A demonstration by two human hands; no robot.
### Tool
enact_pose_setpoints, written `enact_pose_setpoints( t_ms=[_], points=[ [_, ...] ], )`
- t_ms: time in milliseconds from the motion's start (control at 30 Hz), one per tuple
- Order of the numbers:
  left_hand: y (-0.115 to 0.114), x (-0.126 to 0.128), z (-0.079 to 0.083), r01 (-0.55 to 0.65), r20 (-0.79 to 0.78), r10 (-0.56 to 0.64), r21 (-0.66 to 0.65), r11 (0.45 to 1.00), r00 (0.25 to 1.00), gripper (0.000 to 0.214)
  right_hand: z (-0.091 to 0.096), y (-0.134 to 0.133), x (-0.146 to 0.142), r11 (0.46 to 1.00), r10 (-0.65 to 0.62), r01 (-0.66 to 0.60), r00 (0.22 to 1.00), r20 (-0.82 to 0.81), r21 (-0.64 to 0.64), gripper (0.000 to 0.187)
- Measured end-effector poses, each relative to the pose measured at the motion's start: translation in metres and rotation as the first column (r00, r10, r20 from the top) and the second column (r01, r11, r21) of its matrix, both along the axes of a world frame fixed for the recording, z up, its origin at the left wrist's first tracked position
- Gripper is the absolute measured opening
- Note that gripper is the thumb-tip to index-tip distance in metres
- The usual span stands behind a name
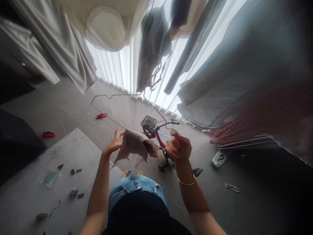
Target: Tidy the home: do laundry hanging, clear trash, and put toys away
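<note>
A thin wire hanger (114, 96) is held up in front of me, its hook end curling near my right hand (178, 147). That hand is closed in a pinch on the hanger's wire. A small brownish garment (137, 145) drapes over the hanger's lower wire between my hands. My left hand (114, 142) touches the garment's left edge, fingers stretched out and apart. A gold bangle sits on my right wrist.
A red child's bicycle (158, 137) with a black basket stands just beyond my hands. Hanging clothes (154, 45) and sheets (244, 65) crowd overhead before a curtained window. A low grey slab (29, 195) at left holds small scraps. Red slippers (49, 133) and another hanger (100, 125) lie on the floor.
</note>
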State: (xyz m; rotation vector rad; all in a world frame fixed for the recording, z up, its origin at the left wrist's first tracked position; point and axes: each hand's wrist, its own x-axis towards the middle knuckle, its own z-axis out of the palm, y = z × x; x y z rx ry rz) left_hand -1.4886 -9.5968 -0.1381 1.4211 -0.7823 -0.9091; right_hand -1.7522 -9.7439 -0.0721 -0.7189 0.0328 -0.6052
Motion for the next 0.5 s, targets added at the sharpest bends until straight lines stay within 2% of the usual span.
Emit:
enact_pose_setpoints(
  t_ms=[67, 133, 200, 300, 400, 500],
  points=[
    [0.003, -0.009, 0.008, -0.044, -0.107, 0.030, -0.136, 0.990, 0.994, 0.101, 0.007, 0.001, 0.005, 0.998, -0.014, 0.013, 1.000, -0.009, -0.066, 0.020],
    [0.004, -0.022, 0.018, -0.105, -0.134, 0.078, -0.207, 0.973, 0.988, 0.096, 0.013, 0.001, 0.011, 0.994, -0.010, 0.015, 0.999, 0.041, -0.109, 0.020],
    [0.003, -0.035, 0.030, -0.182, -0.030, 0.180, -0.158, 0.970, 0.983, 0.096, 0.017, 0.001, 0.016, 0.989, 0.009, 0.000, 0.998, 0.059, -0.147, 0.020],
    [0.000, -0.044, 0.054, -0.316, 0.101, 0.330, -0.132, 0.939, 0.939, 0.094, 0.013, -0.001, 0.019, 0.978, 0.029, -0.040, 0.998, -0.056, -0.205, 0.022],
    [-0.009, -0.040, 0.080, -0.377, -0.032, 0.378, -0.186, 0.907, 0.925, 0.091, -0.002, 0.001, 0.019, 0.971, 0.069, -0.112, 0.977, -0.201, -0.212, 0.028],
    [-0.023, -0.032, 0.097, -0.392, -0.212, 0.363, -0.116, 0.913, 0.907, 0.091, -0.020, 0.010, 0.020, 0.970, 0.125, -0.173, 0.958, -0.259, -0.172, 0.032]
  ],
)
